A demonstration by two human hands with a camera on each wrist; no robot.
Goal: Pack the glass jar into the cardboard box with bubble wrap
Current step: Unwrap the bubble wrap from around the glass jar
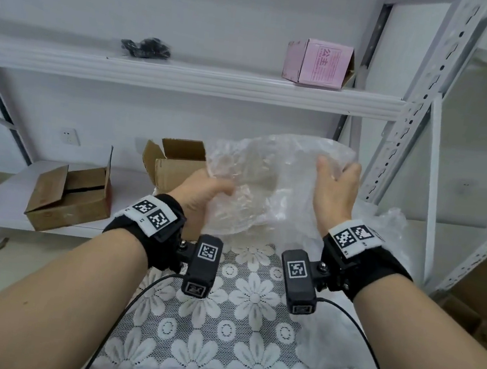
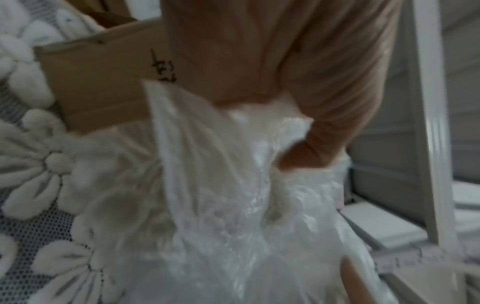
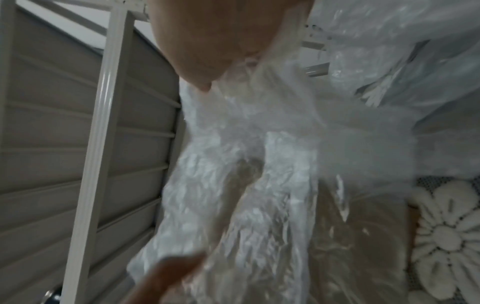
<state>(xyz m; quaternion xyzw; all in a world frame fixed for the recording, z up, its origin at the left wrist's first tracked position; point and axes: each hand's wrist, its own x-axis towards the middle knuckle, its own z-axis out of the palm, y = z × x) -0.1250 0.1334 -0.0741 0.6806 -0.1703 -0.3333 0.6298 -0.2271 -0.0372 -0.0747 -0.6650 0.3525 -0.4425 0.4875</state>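
Observation:
A crumpled sheet of clear bubble wrap (image 1: 267, 181) is lifted above the lace-covered table (image 1: 234, 321) between both hands. My left hand (image 1: 204, 192) grips its lower left part, with the fingers curled into the plastic (image 2: 233, 195). My right hand (image 1: 335, 186) holds the right side, thumb in front and fingers behind the wrap (image 3: 246, 164). The open cardboard box (image 1: 174, 160) stands on the table just behind my left hand, flaps up. I cannot make out the glass jar in any view. Both wrist views are blurred.
More bubble wrap (image 1: 390, 227) lies at the table's right edge. A second open carton (image 1: 72, 197) sits on the low shelf to the left. On the upper shelf are a pink box (image 1: 318, 63) and a black bundle (image 1: 145, 46). A perforated shelf upright (image 1: 410, 113) rises close on the right.

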